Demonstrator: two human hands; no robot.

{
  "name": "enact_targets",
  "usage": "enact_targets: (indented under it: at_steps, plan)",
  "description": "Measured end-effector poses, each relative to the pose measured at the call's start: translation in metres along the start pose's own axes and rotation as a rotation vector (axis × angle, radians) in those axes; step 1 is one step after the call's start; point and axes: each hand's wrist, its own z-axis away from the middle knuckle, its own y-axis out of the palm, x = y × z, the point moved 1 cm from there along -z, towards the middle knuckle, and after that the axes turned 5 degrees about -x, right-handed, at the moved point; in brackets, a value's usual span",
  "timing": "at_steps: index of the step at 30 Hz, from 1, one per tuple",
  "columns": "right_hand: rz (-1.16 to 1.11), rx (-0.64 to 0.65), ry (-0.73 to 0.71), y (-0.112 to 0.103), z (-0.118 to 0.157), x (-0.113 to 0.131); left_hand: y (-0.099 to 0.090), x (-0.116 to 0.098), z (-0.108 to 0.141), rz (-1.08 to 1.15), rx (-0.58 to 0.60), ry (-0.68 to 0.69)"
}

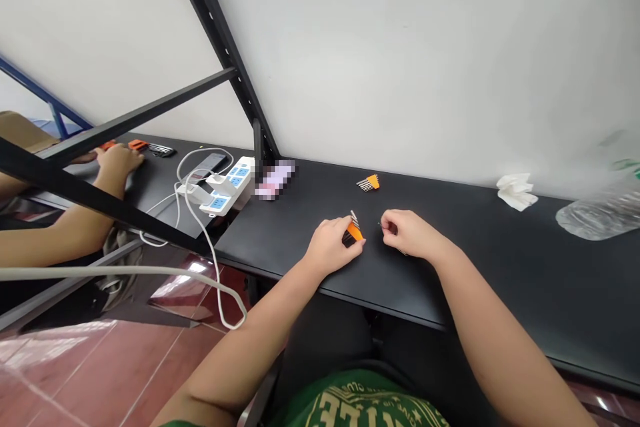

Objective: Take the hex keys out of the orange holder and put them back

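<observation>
Between the thumb and fingers of my left hand [333, 245] is a small orange holder [355, 231], tilted, with several thin metal rods sticking out of its upper end. Part of it is hidden behind the fingers. To the right, a short gap away, my right hand [406, 232] is closed in a pinch just above the table. A thin metal rod [380, 223] barely shows at its fingertips; most of it is covered. Farther back on the black table [480, 260] lies a second orange holder [373, 181], its several metal rods pointing left.
Crumpled tissue [517, 191] and a clear plastic bag [597, 217] lie at the right. A white power strip [231, 188] with looping cables [213, 247] stands left, near a phone [210, 165] and black frame post [220, 27]. Beyond it, another person's hand [119, 161] is near orange holders.
</observation>
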Motion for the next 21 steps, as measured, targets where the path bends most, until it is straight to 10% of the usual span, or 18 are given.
enact_targets:
  at_steps: [21]
  plan:
    - [-0.171,-0.015,-0.168,0.005,0.000,0.015,0.002,0.000,0.002,0.015,-0.006,0.036]
